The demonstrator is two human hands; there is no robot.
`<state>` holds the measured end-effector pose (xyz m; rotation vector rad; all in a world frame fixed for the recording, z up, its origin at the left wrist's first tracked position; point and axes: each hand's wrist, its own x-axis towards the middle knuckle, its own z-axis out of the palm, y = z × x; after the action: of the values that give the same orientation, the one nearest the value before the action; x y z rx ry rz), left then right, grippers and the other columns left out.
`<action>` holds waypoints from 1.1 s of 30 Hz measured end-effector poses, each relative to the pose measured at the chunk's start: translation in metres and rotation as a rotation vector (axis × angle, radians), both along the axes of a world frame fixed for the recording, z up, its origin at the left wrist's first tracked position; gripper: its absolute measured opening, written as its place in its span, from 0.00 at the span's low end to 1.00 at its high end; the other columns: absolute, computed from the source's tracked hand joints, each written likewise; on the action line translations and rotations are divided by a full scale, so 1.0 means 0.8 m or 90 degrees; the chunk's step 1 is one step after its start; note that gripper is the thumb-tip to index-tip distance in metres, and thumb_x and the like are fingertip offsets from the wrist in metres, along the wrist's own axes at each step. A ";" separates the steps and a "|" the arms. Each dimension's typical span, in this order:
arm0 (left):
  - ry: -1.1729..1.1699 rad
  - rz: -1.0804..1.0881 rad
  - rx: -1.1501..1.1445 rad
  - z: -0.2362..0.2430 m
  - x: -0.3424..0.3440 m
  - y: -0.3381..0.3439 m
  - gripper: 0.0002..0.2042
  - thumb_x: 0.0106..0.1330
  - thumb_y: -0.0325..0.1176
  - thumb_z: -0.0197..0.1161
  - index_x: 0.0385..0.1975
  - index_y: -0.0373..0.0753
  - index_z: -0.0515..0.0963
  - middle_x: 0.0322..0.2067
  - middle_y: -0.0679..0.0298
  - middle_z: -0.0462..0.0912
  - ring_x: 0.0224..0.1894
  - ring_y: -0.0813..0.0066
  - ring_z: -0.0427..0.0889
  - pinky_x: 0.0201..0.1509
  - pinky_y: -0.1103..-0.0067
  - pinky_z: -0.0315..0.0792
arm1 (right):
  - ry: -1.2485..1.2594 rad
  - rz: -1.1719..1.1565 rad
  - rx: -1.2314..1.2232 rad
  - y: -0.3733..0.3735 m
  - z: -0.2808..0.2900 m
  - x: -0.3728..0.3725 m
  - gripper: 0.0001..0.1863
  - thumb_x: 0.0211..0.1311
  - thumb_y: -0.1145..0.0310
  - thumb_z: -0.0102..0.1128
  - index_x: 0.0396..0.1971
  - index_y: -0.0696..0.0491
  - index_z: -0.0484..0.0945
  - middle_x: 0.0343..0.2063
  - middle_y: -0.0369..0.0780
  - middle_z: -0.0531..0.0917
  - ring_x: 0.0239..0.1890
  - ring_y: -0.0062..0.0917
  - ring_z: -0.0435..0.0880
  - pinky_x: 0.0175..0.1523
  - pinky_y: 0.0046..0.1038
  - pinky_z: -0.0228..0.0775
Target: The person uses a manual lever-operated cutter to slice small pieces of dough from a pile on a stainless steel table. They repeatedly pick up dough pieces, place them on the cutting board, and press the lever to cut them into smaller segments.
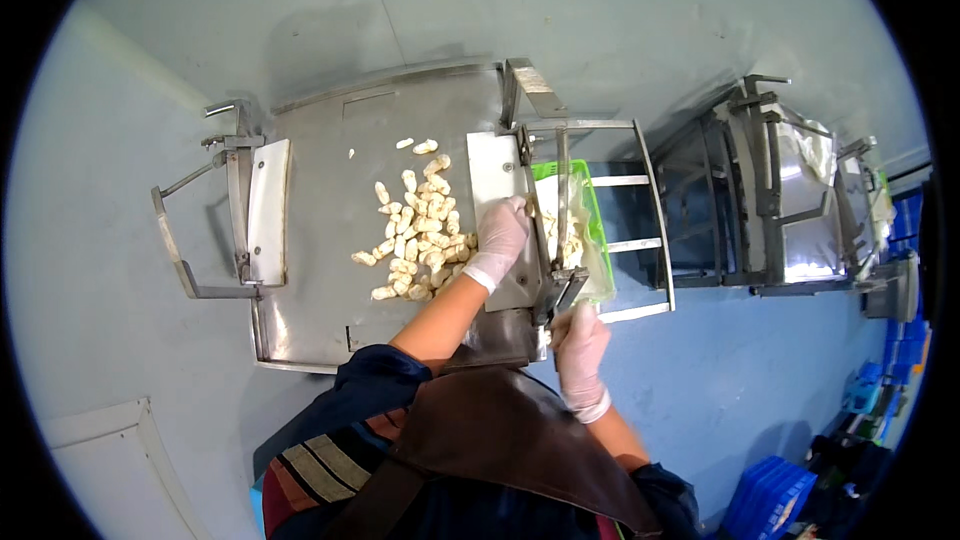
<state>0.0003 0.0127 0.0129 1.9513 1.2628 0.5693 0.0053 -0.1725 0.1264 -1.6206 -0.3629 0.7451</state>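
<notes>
Pale, knobbly pieces (420,230) lie piled on a steel worktable (320,120). At its right, a cutter with a white board (492,165) and upright metal arm (561,190) is mounted. My gloved left hand (503,238) rests on that board beside the blade, fingers curled; what they hold is hidden. My gloved right hand (582,355) is closed at the lower end of the cutter's metal lever (560,298). Behind the arm, a green crate (592,200) lined with plastic holds more pale pieces, partly hidden.
A second white-boarded fixture (268,210) sits at the worktable's left. A steel rail frame (650,210) surrounds the crate. Further right stand metal machines (800,200). Blue crates (770,500) are stacked at lower right, and a pale wall (450,0) runs behind.
</notes>
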 end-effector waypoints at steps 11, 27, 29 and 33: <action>-0.027 -0.032 0.052 0.013 0.008 0.000 0.06 0.53 0.30 0.53 0.26 0.42 0.77 0.28 0.56 0.77 0.31 0.58 0.75 0.36 0.70 0.68 | -0.031 0.027 0.032 -0.031 -0.060 0.000 0.24 0.60 0.53 0.43 0.15 0.56 0.68 0.09 0.34 0.69 0.10 0.14 0.66 0.16 0.17 0.56; -0.074 0.098 -0.313 -0.015 0.034 0.007 0.10 0.53 0.35 0.60 0.21 0.33 0.76 0.16 0.60 0.76 0.15 0.73 0.73 0.22 0.79 0.67 | -0.031 0.082 0.019 -0.045 -0.096 0.000 0.29 0.57 0.43 0.40 0.14 0.56 0.68 0.09 0.35 0.69 0.10 0.17 0.66 0.17 0.19 0.58; -0.184 0.133 -0.374 -0.006 0.032 0.000 0.05 0.55 0.29 0.58 0.25 0.33 0.76 0.15 0.67 0.74 0.14 0.80 0.69 0.18 0.83 0.64 | -0.038 0.081 0.036 -0.045 -0.101 0.001 0.31 0.56 0.40 0.41 0.14 0.56 0.68 0.10 0.35 0.69 0.11 0.17 0.67 0.17 0.19 0.58; -0.376 0.021 -0.252 -0.009 0.032 -0.001 0.02 0.52 0.27 0.59 0.22 0.35 0.75 0.17 0.67 0.76 0.18 0.82 0.72 0.21 0.84 0.66 | -0.015 0.082 0.031 -0.045 -0.098 -0.001 0.32 0.53 0.37 0.41 0.15 0.56 0.68 0.10 0.34 0.69 0.12 0.16 0.67 0.17 0.18 0.58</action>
<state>0.0262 0.0117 0.0060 1.3035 0.9387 0.7732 0.0045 -0.2084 0.0481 -1.5724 -0.5018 0.8086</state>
